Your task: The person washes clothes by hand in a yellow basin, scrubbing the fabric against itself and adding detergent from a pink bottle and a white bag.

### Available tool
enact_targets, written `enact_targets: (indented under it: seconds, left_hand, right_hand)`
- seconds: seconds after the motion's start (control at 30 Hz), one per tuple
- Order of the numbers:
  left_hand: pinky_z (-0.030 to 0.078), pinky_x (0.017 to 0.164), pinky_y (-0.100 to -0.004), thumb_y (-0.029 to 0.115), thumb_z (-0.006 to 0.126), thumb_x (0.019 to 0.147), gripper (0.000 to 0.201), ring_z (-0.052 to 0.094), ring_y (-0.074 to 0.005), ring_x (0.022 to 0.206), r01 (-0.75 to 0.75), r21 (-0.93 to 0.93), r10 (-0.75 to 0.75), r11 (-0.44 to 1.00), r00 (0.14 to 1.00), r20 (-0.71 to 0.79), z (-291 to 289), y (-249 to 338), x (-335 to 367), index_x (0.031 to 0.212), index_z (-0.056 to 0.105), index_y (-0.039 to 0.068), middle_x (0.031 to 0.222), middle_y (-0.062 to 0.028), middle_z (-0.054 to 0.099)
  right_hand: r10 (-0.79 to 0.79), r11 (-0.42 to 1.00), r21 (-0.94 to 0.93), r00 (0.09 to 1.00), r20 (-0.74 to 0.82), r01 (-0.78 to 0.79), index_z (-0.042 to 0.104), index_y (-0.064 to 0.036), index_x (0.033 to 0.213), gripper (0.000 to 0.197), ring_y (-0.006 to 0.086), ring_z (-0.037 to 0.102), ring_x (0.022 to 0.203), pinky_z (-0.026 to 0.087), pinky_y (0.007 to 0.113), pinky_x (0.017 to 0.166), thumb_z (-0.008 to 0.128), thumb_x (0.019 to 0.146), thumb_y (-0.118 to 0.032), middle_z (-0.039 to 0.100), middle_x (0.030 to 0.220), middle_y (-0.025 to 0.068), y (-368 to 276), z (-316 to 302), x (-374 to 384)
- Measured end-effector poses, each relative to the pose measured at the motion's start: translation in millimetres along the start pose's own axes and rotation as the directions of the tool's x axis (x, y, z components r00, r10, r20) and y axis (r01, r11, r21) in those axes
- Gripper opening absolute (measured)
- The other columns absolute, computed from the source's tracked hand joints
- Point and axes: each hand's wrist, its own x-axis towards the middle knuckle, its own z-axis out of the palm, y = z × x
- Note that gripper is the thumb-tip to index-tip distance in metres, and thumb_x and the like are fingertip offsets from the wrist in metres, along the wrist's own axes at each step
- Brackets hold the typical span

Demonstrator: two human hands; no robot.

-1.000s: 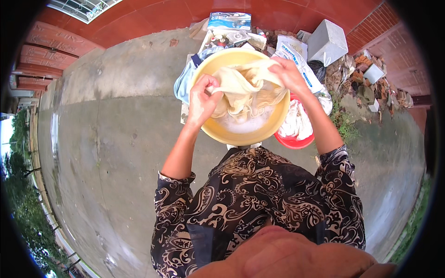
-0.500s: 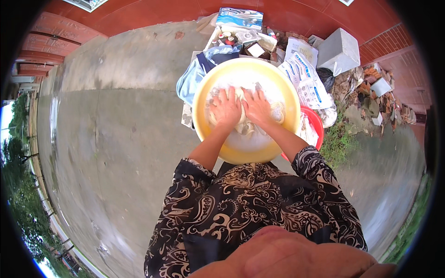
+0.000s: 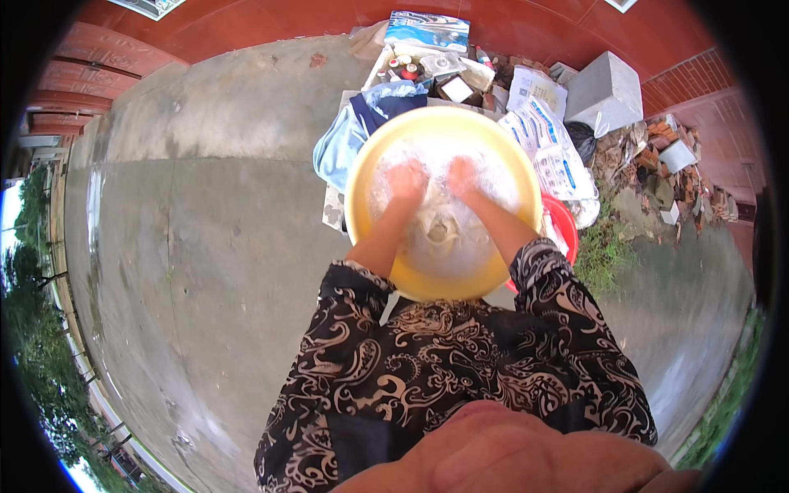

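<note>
A large yellow basin [image 3: 526, 205] of sudsy water is in front of me, with a pale cream cloth [image 3: 441, 234] in the wash water. Both my forearms reach over its near rim. My left hand [image 3: 407, 181] is in the foam left of the basin's middle, next to the cloth. To its right, my right hand [image 3: 463, 177] is at about the same depth, also by the cloth. Suds and motion blur hide the fingers of both, so whether they grip the cloth does not show.
Light blue clothing [image 3: 339, 144] lies just left of the basin. A red basin [image 3: 563, 226] with pale cloth stands close on the right. Behind are bottles [image 3: 409, 72], a printed plastic bag [image 3: 551, 148], a grey box [image 3: 606, 94] and a brick heap [image 3: 662, 156].
My hands, spread flat on the cloth before, have moved slightly apart and their fingers are now blurred in the suds. The cloth has bunched up nearer to me.
</note>
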Motion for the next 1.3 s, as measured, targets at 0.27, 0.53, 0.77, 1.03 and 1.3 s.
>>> enact_targets:
  seconds: [0.27, 0.53, 0.77, 1.03, 1.3]
  left_hand:
    - [0.050, 0.069, -0.0414, 0.050, 0.050, 0.100, 0.064, 0.066, -0.0303, 0.066, -0.091, -0.870, -0.216, 0.485, 0.952, -0.219, -85.9, -16.1, -65.2, 0.067, 0.070, -0.001, 0.059, -0.0172, 0.063]
    - [0.037, 0.096, -0.0667, 0.046, 0.069, 0.084, 0.071, 0.042, -0.0411, 0.131, -0.157, 0.054, 0.165, 0.986, 0.893, -0.418, -53.4, 6.3, -135.8, 0.144, 0.046, 0.016, 0.151, -0.0205, 0.038]
    - [0.028, 0.100, -0.0753, 0.044, 0.054, 0.093, 0.066, 0.025, -0.0437, 0.146, 0.054, -0.101, -0.049, 0.993, 0.998, 0.047, -38.9, 13.3, -97.5, 0.153, 0.038, 0.022, 0.158, -0.0233, 0.031]
    - [0.051, 0.086, -0.0550, 0.024, 0.048, 0.094, 0.032, 0.068, -0.0434, 0.095, 0.083, -0.184, -0.076, 0.979, 0.996, 0.042, -24.2, -7.0, -47.5, 0.116, 0.063, 0.005, 0.102, -0.0261, 0.069]
    - [0.053, 0.085, -0.0492, 0.030, 0.059, 0.091, 0.030, 0.068, -0.0423, 0.096, 0.046, -0.307, -0.108, 0.951, 0.976, -0.188, -21.3, -15.5, -26.4, 0.094, 0.066, 0.001, 0.099, -0.0255, 0.070]
  right_hand:
    - [-0.343, 0.687, 0.537, 0.870, -0.355, 0.490, 0.067, 0.0000, 0.083, 0.024, 0.0336, 0.061, 0.085, 0.049, 0.040, 0.081, 0.065, 0.094, -0.021, 0.064, 0.090, 0.0137, -74.5, -161.0, -117.1]
    - [-0.215, 0.902, 0.297, 0.923, -0.320, 0.313, 0.064, -0.0101, 0.122, 0.030, 0.0357, 0.056, 0.112, 0.044, 0.046, 0.096, 0.061, 0.097, -0.026, 0.060, 0.126, 0.0148, -62.3, -139.4, -168.4]
    - [-0.295, 0.955, -0.067, 0.913, -0.281, 0.288, 0.061, -0.0154, 0.132, 0.041, 0.0431, 0.047, 0.124, 0.034, 0.054, 0.107, 0.054, 0.098, -0.037, 0.051, 0.139, 0.0186, -73.3, -89.2, -121.8]
    - [-0.118, 0.993, 0.000, 0.982, 0.146, 0.119, 0.072, -0.0016, 0.108, 0.044, 0.0444, 0.058, 0.104, 0.042, 0.052, 0.098, 0.063, 0.089, -0.040, 0.066, 0.104, 0.0253, -58.1, -40.8, -58.5]
    - [-0.045, 0.810, 0.554, 0.962, -0.269, 0.193, 0.071, -0.0036, 0.089, 0.040, 0.0367, 0.064, 0.088, 0.049, 0.046, 0.084, 0.070, 0.085, -0.043, 0.068, 0.083, 0.0189, -57.5, -52.2, -33.6]
